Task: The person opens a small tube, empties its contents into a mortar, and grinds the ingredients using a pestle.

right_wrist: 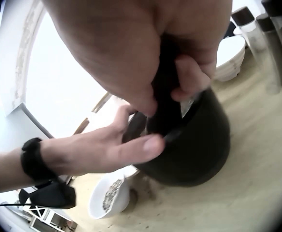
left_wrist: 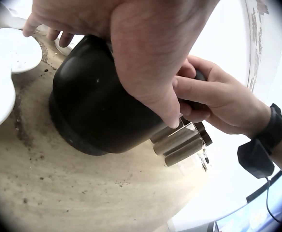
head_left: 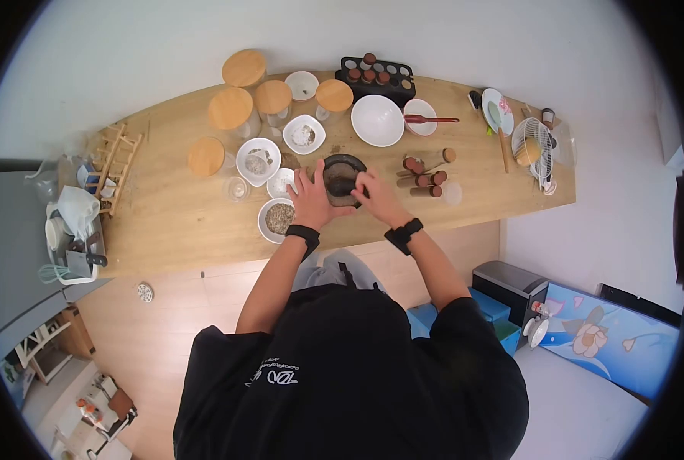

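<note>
A black mortar (head_left: 342,178) stands on the wooden table (head_left: 173,222) in front of me. My left hand (head_left: 311,198) cups its left side, thumb on the near wall and fingers round the far side; the left wrist view shows that hand (left_wrist: 131,43) over the mortar (left_wrist: 97,111). My right hand (head_left: 376,195) is at the mortar's right rim. In the right wrist view it (right_wrist: 145,48) grips a black pestle (right_wrist: 166,111) that points down into the mortar (right_wrist: 194,150). What lies inside the mortar is hidden.
White bowls of spices (head_left: 279,218) (head_left: 258,159) (head_left: 304,134) sit left of the mortar, and a large white bowl (head_left: 377,120) behind it. Brown-capped spice tubes (head_left: 422,178) lie to the right. Wooden-lidded jars (head_left: 231,109) and a spice rack (head_left: 376,75) line the back.
</note>
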A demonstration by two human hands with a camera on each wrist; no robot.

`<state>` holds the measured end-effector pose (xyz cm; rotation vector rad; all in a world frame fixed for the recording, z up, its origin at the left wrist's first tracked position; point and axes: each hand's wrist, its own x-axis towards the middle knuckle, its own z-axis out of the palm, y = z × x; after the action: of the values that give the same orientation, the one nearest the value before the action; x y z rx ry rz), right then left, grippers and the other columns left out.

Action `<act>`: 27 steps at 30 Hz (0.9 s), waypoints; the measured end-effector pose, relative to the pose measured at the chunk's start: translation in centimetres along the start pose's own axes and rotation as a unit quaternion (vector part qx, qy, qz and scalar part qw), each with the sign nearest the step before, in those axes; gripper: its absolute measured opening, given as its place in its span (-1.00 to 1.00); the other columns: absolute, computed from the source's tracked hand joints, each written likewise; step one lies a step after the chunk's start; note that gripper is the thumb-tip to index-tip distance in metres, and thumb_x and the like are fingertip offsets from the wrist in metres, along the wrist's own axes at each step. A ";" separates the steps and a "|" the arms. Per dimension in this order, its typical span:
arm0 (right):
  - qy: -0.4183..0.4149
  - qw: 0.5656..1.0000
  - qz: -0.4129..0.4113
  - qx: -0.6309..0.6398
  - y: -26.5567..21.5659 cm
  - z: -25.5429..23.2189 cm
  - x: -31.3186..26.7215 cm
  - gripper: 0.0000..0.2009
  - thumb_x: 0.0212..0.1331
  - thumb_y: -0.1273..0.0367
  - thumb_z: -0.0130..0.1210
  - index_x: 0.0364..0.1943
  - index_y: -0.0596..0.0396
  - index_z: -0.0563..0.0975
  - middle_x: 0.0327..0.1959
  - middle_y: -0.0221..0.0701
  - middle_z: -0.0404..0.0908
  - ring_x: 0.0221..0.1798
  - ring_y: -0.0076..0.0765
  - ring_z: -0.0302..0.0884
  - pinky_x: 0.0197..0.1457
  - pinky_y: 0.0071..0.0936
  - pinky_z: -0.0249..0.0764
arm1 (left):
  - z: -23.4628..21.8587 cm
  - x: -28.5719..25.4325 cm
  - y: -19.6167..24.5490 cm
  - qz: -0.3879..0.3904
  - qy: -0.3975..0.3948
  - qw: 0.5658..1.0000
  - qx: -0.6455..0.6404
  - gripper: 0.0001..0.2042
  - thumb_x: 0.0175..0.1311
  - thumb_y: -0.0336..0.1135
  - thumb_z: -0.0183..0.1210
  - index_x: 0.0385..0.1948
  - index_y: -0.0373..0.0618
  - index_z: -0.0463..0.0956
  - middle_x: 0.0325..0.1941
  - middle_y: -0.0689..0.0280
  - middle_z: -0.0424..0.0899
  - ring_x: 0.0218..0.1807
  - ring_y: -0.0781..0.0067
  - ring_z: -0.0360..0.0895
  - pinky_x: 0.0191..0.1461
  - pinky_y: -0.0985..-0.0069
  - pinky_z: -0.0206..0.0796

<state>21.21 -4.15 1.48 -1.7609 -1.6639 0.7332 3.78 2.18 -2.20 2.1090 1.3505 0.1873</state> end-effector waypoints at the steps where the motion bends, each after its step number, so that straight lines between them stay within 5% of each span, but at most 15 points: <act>1: 0.032 0.999 0.022 -0.006 0.0 -0.1 0.5 -0.78 0.15 0.50 0.32 -0.34 0.09 0.43 -0.32 -0.24 0.39 -0.26 -0.02 0.46 -0.21 -0.17 0.43 | -0.2 0.2 0.0 0.000 -0.003 1.000 -0.004 0.41 -0.45 0.34 0.61 0.57 0.02 -0.05 0.47 -0.25 0.13 0.57 -0.36 -0.01 0.46 -0.44 -0.12; 12: 0.065 0.997 0.018 -0.020 -0.6 0.7 0.2 -0.78 0.19 0.46 0.32 -0.33 0.10 0.43 -0.30 -0.24 0.39 -0.28 0.00 0.44 -0.18 -0.18 0.42 | -0.2 0.1 0.2 -0.008 0.000 1.000 -0.013 0.40 -0.48 0.32 0.62 0.56 0.01 -0.01 0.46 -0.22 0.15 0.57 -0.31 0.00 0.46 -0.42 -0.10; 15: -0.037 0.997 0.066 0.019 0.7 -0.7 0.0 -0.78 0.15 0.49 0.32 -0.31 0.08 0.44 -0.29 -0.24 0.41 -0.23 0.04 0.48 -0.17 -0.15 0.43 | -0.5 0.1 0.2 -0.010 0.001 1.000 -0.015 0.40 -0.49 0.33 0.62 0.56 0.01 -0.01 0.46 -0.20 0.14 0.58 -0.29 -0.01 0.46 -0.43 -0.12; 20: 0.124 0.991 0.051 0.005 -1.1 0.4 2.0 -0.79 0.14 0.50 0.32 -0.33 0.10 0.45 -0.29 -0.23 0.40 -0.22 0.03 0.48 -0.15 -0.18 0.42 | -0.4 0.0 0.0 -0.014 0.002 1.000 -0.025 0.40 -0.48 0.32 0.62 0.55 0.02 0.00 0.46 -0.18 0.14 0.58 -0.28 -0.02 0.45 -0.46 -0.12; 27: 0.125 0.991 0.045 0.013 -4.1 2.0 -1.1 -0.80 0.13 0.52 0.32 -0.35 0.10 0.46 -0.29 -0.21 0.39 -0.22 0.07 0.47 -0.14 -0.17 0.42 | 0.6 0.5 -0.7 -0.010 0.001 1.000 -0.018 0.40 -0.50 0.32 0.62 0.56 0.07 -0.02 0.46 -0.17 0.12 0.58 -0.29 -0.04 0.42 -0.54 -0.13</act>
<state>16.89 -4.99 3.21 -1.8374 -1.4110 0.5453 3.74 2.50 -3.19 2.0646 1.3590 0.2042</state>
